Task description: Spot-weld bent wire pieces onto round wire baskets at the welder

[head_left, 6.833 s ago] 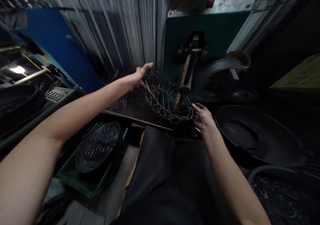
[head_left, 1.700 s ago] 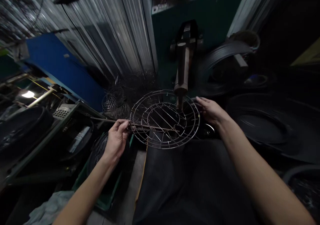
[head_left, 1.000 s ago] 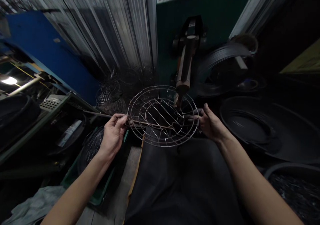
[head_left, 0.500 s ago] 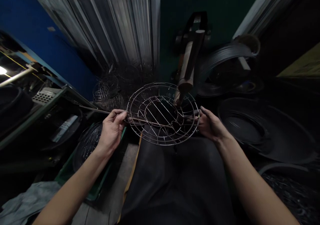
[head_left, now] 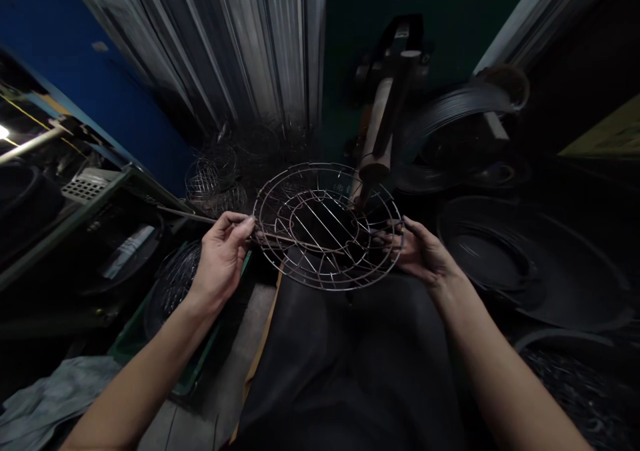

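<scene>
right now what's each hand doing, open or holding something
Left hand: closed on the wire rack, at its left rim.
Right hand: holding the rack's right rim.

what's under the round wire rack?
Through the round wire rack, held at both edges by the left hand and right hand, a dark hollow and the dark apron show. Too dark beyond that.

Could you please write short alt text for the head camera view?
Two bare hands hold a round silver wire rack level by opposite rims, left hand and right hand, under a brown cylindrical machine arm. Dark round pans sit to the right.
</scene>
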Tool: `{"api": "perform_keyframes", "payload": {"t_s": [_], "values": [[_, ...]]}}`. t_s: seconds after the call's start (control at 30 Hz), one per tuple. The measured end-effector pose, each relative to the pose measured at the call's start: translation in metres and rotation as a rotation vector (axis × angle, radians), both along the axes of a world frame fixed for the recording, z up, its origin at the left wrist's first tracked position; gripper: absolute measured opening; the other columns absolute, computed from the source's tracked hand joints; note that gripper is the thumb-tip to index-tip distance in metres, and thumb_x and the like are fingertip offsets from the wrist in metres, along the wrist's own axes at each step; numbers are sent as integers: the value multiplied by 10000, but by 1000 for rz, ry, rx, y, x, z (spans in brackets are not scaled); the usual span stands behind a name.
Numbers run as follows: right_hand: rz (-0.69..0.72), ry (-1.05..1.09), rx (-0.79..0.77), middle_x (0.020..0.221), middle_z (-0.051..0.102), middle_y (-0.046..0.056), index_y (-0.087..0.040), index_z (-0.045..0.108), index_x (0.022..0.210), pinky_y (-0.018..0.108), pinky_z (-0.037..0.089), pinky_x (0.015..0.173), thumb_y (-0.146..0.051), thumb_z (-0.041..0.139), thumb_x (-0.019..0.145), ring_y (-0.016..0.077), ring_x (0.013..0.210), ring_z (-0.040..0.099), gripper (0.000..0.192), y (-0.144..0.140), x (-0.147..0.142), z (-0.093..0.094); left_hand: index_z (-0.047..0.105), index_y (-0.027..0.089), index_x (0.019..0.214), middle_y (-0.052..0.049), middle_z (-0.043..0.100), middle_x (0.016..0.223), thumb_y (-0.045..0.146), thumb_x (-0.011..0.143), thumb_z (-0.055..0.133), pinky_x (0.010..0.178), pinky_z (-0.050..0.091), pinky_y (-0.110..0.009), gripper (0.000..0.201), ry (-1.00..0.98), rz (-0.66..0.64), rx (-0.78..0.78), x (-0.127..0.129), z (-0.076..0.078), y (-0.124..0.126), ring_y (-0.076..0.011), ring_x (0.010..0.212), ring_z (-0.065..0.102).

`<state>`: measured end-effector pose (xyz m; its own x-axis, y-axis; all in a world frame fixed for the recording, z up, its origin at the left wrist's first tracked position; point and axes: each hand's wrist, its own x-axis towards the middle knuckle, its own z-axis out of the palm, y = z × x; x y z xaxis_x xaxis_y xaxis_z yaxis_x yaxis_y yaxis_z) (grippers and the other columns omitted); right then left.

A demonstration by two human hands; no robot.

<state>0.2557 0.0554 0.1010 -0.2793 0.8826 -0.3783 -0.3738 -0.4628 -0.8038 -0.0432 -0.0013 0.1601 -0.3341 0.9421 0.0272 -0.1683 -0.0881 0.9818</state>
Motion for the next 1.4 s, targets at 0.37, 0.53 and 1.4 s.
{"api": "perform_keyframes", "payload": {"t_s": [0.37, 0.53, 1.4], "values": [[24, 46, -7, 729, 646, 19, -233, 558, 748, 275, 475, 638, -441, 677, 640, 183, 748, 632, 262, 0, -2, -1, 569, 186, 703, 45, 594, 670, 317, 649, 758, 624, 494, -202, 236, 37, -18, 55, -3, 7, 16, -75, 601, 578], [34, 61, -23, 788, 664, 38, -227, 557, 751, 268, 463, 625, -424, 682, 631, 169, 724, 608, 262, -1, 0, -3, 570, 186, 690, 44, 595, 665, 319, 623, 763, 623, 495, -201, 244, 17, -10, 40, -1, 7, 15, -77, 602, 569], [-68, 320, -37, 751, 657, 33, -220, 453, 634, 242, 489, 542, -396, 696, 589, 159, 687, 609, 303, 15, -10, -32, 561, 181, 718, 66, 539, 607, 393, 644, 784, 566, 464, -166, 317, 146, -42, 204, 10, 21, 21, -47, 540, 529]]}}
